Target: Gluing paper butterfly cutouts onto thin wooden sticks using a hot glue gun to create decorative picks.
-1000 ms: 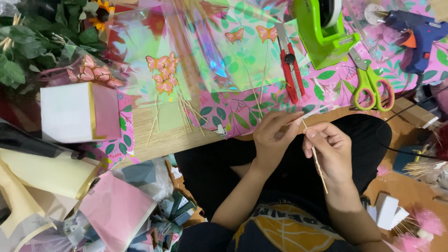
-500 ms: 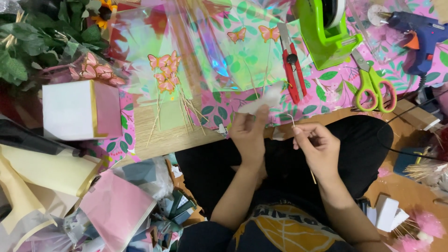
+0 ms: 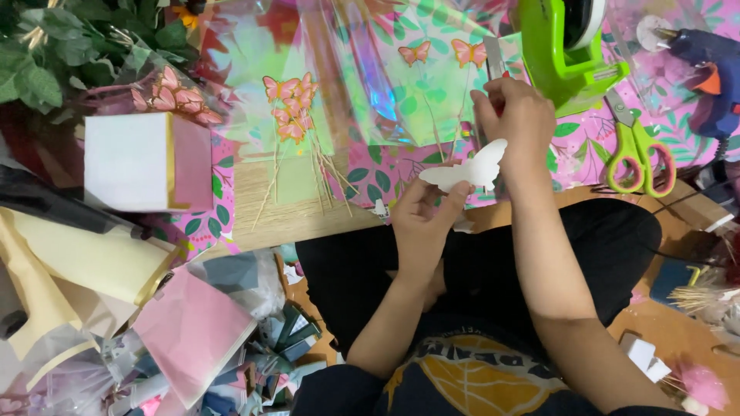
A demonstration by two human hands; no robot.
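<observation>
My left hand [image 3: 420, 223] pinches a white butterfly-shaped paper cutout [image 3: 472, 169] by its lower wing, holding it up over the table's front edge. My right hand [image 3: 515, 115] has reached onto the table just above the cutout, its fingers curled over the red-handled cutter; only the cutter's grey tip [image 3: 493, 60] shows beyond the knuckles. The thin wooden stick from before is not visible. Several pink butterflies on sticks [image 3: 293, 108] lie on the table to the left of both hands.
A green tape dispenser [image 3: 559, 54], green scissors [image 3: 636, 158] and a blue glue gun [image 3: 709, 73] lie to the right. Iridescent film [image 3: 370, 77] covers the table's middle. A white and pink box [image 3: 142, 162], green leaves [image 3: 46, 54] and loose paper sheets [image 3: 185, 331] crowd the left.
My right hand went from my lap up onto the table to the red-handled cutter. My left hand picked up the white butterfly cutout and now holds it raised.
</observation>
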